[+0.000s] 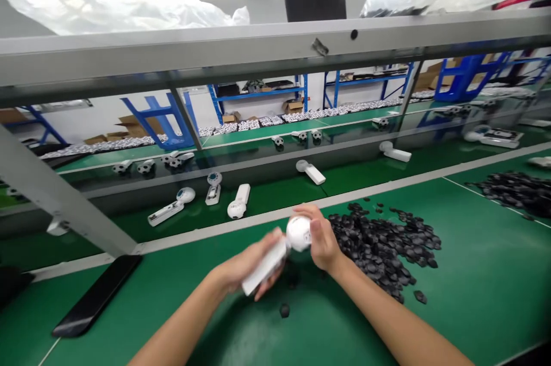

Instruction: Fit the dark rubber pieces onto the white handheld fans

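White plastic handheld unit (275,257) is held between both hands, above the green bench mat (473,280). We record the left hand (245,265) curled around its flat handle, and the right hand (321,238) pinching its round head between thumb and fingers. Small black pieces (383,245) lie heaped just beside the right hand. Beyond the grey metal rail (275,47), similar white units (172,208) lie on a second green bench. Farther off, blue shelving (258,93) holds cardboard boxes (293,106), their contents hidden.
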The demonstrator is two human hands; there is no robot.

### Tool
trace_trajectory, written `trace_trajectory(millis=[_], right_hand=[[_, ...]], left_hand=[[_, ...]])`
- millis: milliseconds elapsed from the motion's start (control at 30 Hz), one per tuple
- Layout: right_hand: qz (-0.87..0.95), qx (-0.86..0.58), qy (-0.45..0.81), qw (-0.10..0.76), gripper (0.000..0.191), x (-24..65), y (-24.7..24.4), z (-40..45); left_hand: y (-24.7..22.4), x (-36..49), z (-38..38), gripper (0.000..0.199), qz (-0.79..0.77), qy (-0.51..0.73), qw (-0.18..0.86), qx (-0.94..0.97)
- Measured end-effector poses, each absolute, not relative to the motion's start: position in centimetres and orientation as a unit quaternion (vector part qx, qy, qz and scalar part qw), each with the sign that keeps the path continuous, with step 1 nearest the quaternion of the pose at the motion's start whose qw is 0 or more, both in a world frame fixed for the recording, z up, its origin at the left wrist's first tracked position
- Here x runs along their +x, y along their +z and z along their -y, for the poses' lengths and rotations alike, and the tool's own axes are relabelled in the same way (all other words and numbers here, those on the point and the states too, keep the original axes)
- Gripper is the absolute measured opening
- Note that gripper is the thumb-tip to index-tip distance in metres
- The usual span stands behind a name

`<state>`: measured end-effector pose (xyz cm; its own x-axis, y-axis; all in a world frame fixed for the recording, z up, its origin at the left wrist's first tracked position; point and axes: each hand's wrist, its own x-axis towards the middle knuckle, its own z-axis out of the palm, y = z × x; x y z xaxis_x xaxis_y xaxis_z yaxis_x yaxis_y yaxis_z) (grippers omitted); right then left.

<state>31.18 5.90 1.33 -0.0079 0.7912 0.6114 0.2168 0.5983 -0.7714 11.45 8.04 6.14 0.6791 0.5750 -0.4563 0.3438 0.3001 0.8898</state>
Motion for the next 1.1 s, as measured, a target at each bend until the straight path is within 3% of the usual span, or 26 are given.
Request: trace_trajectory(millis=[67, 133, 300, 400, 467, 600, 700, 767, 833, 900, 1000, 1100], right_hand=[[0.714, -0.334, 0.31, 0.532, 0.063, 30.3, 1.7, -5.0], [0.734, -0.322, 0.356, 0.481, 0.065, 29.5, 2.0, -4.5], [0.749, -0.436, 0.322, 0.381, 0.047, 30.5, 2.2, -5.5], [0.782, -0.5, 0.253, 0.274, 0.03, 32.0, 1.8, -6.4], [0.788, -0.51, 0.232, 0.254, 0.028, 32.5, 1.5, -6.7], [0.779, -0.491, 0.24, 0.307, 0.035, 31.5, 1.3, -6.2], [0.752, -0.41, 0.365, 0.365, 0.057, 30.1, 1.8, -4.9], [0.739, -0.328, 0.472, 0.351, 0.073, 29.2, 2.1, -3.8], [0.727, -0.293, 0.514, 0.349, 0.074, 28.6, 2.3, -2.8], [0.716, -0.322, 0.456, 0.42, 0.062, 28.2, 2.2, -2.2], [0.702, -0.352, 0.29, 0.546, 0.058, 27.9, 1.8, -1.9], [0.699, -0.34, 0.32, 0.542, 0.055, 27.8, 1.5, -2.1]], left_hand=[[6.1, 9.7, -5.5, 0.062, -0.328, -0.045, 0.73, 0.598], [5.6, 8.7, -4.1, 0.05, -0.297, -0.069, 0.722, 0.621], [2.7, 6.9, -3.4, 0.056, -0.308, 0.128, 0.765, 0.551], [1.3, 5.6, -3.5, 0.063, -0.275, 0.188, 0.791, 0.512], [1.0, 4.9, -3.6, 0.067, -0.267, 0.209, 0.795, 0.502], [1.4, 4.5, -3.4, 0.075, -0.245, 0.21, 0.814, 0.483], [1.6, 4.8, -2.8, 0.083, -0.207, 0.09, 0.847, 0.481], [1.8, 5.2, -2.4, 0.079, -0.193, 0.032, 0.846, 0.496], [2.0, 5.6, -2.4, 0.063, -0.218, 0.056, 0.81, 0.541], [2.4, 5.9, -2.7, 0.044, -0.269, 0.149, 0.75, 0.586], [3.0, 6.0, -3.0, 0.039, -0.331, 0.29, 0.668, 0.6], [3.1, 6.0, -2.3, 0.042, -0.33, 0.243, 0.679, 0.609]])
